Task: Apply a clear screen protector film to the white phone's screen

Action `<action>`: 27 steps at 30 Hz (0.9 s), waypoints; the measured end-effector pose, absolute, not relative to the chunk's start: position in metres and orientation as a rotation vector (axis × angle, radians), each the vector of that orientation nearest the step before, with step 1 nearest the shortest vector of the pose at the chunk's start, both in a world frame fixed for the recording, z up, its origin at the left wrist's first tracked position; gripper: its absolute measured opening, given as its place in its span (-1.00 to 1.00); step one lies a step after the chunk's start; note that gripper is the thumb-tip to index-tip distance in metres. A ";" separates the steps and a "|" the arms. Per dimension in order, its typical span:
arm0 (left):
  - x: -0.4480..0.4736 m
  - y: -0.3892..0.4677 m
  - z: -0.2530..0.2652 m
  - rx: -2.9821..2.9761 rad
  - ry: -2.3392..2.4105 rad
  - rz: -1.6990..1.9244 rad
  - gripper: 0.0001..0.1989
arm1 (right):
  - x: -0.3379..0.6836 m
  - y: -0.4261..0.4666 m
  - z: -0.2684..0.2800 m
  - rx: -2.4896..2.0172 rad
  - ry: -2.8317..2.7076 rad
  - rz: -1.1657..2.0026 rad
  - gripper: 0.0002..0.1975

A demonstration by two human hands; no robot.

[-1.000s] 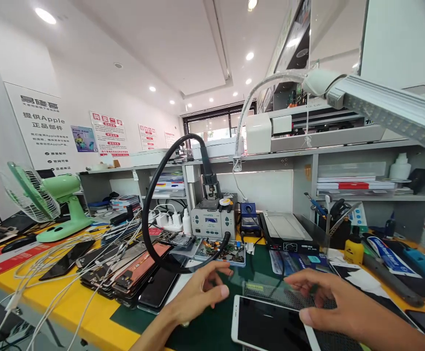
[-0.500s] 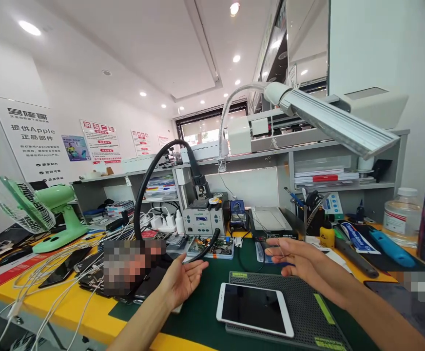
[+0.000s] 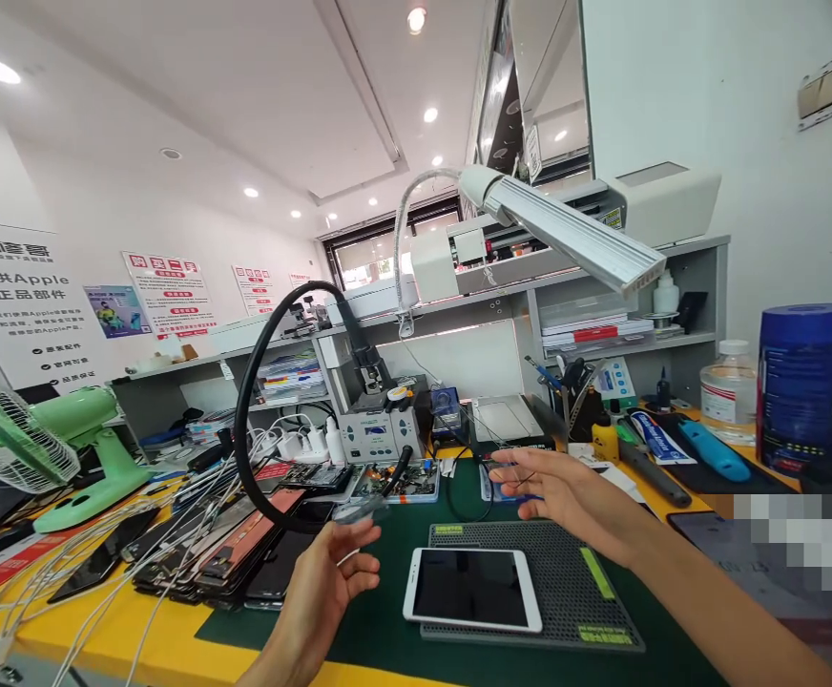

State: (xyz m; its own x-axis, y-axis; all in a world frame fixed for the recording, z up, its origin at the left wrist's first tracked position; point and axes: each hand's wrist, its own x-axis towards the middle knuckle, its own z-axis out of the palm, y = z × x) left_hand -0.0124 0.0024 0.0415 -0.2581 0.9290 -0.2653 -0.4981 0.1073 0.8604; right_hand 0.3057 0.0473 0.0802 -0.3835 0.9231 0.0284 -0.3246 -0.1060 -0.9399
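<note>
A white tablet [image 3: 471, 589] with a dark screen lies face up, partly over a grey perforated pad [image 3: 572, 582] with yellow-green labels. To its left, my left hand [image 3: 330, 584] hovers with fingers curled and apart, holding nothing I can make out. A blurry clear piece [image 3: 363, 511] shows just past its fingertips; I cannot tell whether they touch. My right hand [image 3: 563, 496] is above the pad's far edge, fingers stretched toward the left and spread, with nothing visible in it. Neither hand touches the tablet.
Left of the green mat [image 3: 380, 625] are stacked phone parts [image 3: 237, 558] and white cables. Behind stands a soldering or hot-air station [image 3: 377, 434] with a black hose [image 3: 244, 420]. On the right are a blue tool [image 3: 713, 450], a clear bottle [image 3: 729, 393] and a blue canister [image 3: 807, 382].
The view has turned to the right, so the bench sits further left in the picture. My left hand has rotated from palm up to more sideways, with its fingers more curled. The tablet still lies there.
</note>
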 end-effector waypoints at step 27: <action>-0.007 0.009 0.047 0.578 0.761 1.583 -0.41 | 0.302 0.047 0.081 -0.729 -1.127 1.722 -0.57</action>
